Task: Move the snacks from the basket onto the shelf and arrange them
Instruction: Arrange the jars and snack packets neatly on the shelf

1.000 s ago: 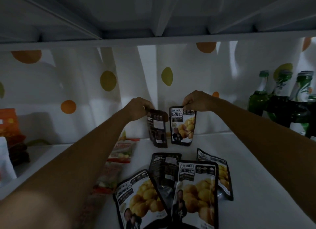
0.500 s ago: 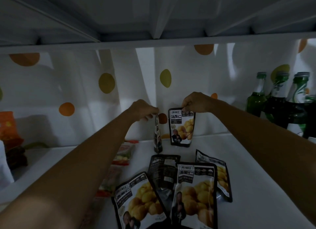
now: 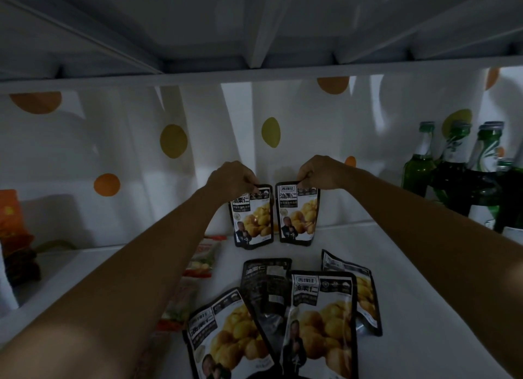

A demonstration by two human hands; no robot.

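I see my left hand (image 3: 230, 177) with its grip pinching the top of one chestnut pouch (image 3: 252, 217), my right hand (image 3: 317, 172) pinching the top of its twin pouch (image 3: 297, 214); both stand upright, just beside each other at the back of the shelf (image 3: 424, 279) (four more pouches (image 3: 319, 316) lie flat nearer me).

txt: "油栗仁" | on: black snack pouches (image 3: 298, 211), front faces | small print: unreadable | bottle labels (image 3: 423, 146): unreadable
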